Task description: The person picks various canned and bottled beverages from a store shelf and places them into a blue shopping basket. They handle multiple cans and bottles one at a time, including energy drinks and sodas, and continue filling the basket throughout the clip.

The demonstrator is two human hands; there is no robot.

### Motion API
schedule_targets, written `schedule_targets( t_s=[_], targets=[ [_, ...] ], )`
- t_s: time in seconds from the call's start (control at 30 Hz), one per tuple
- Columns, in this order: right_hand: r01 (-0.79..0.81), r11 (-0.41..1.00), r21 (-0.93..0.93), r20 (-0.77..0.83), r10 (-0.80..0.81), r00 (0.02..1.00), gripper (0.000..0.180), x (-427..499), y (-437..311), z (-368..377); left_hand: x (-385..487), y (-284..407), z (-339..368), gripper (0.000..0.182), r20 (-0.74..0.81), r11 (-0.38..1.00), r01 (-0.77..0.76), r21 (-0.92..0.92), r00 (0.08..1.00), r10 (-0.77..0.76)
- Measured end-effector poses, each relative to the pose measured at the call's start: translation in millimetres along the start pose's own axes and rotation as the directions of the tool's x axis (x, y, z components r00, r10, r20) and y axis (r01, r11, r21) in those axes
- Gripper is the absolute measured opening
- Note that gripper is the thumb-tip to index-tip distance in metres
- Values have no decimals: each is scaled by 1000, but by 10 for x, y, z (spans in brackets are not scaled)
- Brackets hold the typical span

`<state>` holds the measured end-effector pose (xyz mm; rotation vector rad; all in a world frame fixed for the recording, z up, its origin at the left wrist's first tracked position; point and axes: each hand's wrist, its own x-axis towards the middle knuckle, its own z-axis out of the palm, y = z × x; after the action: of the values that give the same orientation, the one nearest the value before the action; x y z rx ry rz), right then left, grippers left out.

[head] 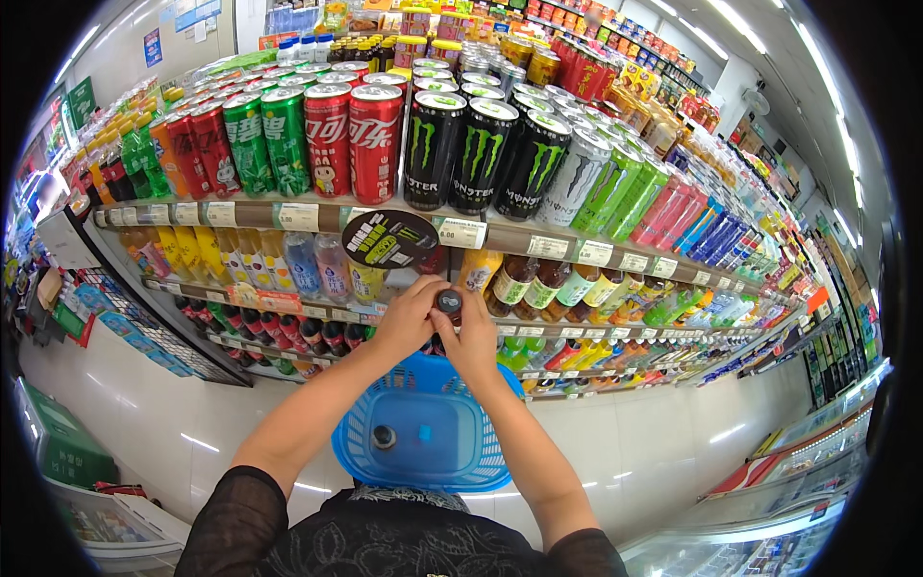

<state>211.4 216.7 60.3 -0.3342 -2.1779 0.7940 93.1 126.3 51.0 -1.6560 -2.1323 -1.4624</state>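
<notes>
Between my left hand (408,322) and my right hand (472,339) is a dark-capped bottle (448,306), seen almost straight down on its cap. The fingers of both hands wrap around it, so most of its body is hidden. Below my hands, close to my body, is a blue plastic shopping basket (476,441) with slotted sides. One small container with a dark round top (383,437) stands in its left part, and a small light-blue patch shows on the basket's floor. What supports the basket is hidden.
Ahead, a drinks shelf (505,229) spans the view. Monster cans (479,155) and red cola cans (376,144) crowd its top, with bottled drinks (513,285) on lower tiers. A round black sign (390,239) juts out above my hands. Glass-topped freezers (764,530) stand behind right.
</notes>
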Motion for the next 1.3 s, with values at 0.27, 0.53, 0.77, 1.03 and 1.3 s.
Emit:
schedule_targets(
  t_s=[0.27,0.53,0.77,1.03,1.3],
  targets=[
    [-84,993,-85,116,94,989,48,-598,-409,-413,-488,467,-117,45,202,981,-10,-195,978,50],
    [-372,923,-100,383,381,842,33,-1720,413,186,-1502,-122,581,27,601,962,244,123,753,-268],
    [-335,928,-164,568,367,737,36,-2469,728,679,-2167,-520,714,31,802,935,-49,353,530,-275],
    [-210,954,-216,632,300,715,34,-2607,808,815,-2229,-527,689,35,840,905,-99,414,424,-338],
    [-88,953,-289,699,273,661,30,-2489,791,732,-2195,-476,640,37,842,914,-41,404,408,-353]
  ],
)
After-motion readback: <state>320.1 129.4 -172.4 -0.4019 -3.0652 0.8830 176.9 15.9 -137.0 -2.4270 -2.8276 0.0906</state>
